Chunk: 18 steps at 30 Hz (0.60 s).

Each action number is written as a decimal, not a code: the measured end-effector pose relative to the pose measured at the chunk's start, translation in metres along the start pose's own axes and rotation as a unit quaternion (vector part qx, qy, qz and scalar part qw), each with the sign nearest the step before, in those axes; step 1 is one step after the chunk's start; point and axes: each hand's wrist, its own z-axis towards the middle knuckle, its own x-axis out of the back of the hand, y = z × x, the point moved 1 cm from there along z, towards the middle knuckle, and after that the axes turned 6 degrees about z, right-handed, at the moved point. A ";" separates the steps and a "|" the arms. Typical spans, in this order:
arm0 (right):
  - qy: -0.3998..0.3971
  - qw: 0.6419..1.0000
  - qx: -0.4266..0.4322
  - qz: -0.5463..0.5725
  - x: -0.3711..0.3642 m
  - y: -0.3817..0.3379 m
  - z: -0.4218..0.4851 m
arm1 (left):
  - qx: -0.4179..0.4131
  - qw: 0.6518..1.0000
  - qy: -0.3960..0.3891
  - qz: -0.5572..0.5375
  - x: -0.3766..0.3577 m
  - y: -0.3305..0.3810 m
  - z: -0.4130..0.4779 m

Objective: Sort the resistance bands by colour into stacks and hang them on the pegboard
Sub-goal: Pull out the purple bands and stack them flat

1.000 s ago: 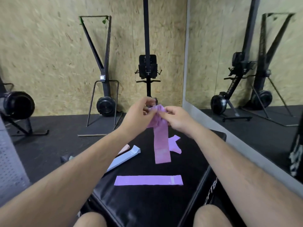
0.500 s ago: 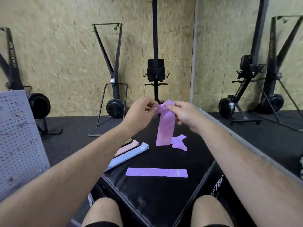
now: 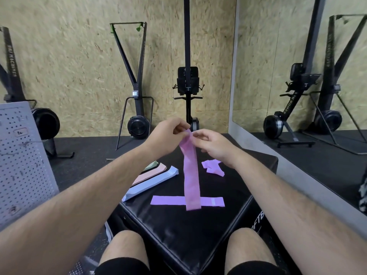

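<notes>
Pinches the top of a purple band [image 3: 191, 175] with left hand [image 3: 166, 135] and right hand [image 3: 212, 144], fingers curled on it. Lets it hang over the box [image 3: 178, 231], across a flat band [image 3: 168, 200] lying there. Near: crumpled band [image 3: 212, 167], blue stack [image 3: 151, 183], pink stack [image 3: 153, 172]. Far left: pegboard [image 3: 21, 165].

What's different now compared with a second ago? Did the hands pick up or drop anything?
The held purple band now hangs longer; its lower end crosses the flat purple band in view. Nothing was let go: the left hand and right hand still pinch its top. The crumpled purple band, blue stack and pink band lie unmoved on the black box.
</notes>
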 end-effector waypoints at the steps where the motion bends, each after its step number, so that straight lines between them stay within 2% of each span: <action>1: 0.003 1.000 0.011 0.004 -0.003 -0.001 0.001 | 0.001 1.000 -0.001 -0.002 0.000 -0.002 0.000; 6: 0.016 0.999 0.011 0.045 -0.015 -0.001 0.007 | 0.022 1.000 -0.006 -0.017 0.007 -0.013 -0.005; 11: 0.024 0.997 0.009 0.076 -0.026 0.000 0.010 | 0.086 0.988 -0.030 -0.124 0.010 -0.023 -0.014; 18: -0.002 0.998 0.012 0.068 -0.036 0.010 0.012 | 0.117 0.976 -0.039 -0.178 0.001 -0.036 -0.025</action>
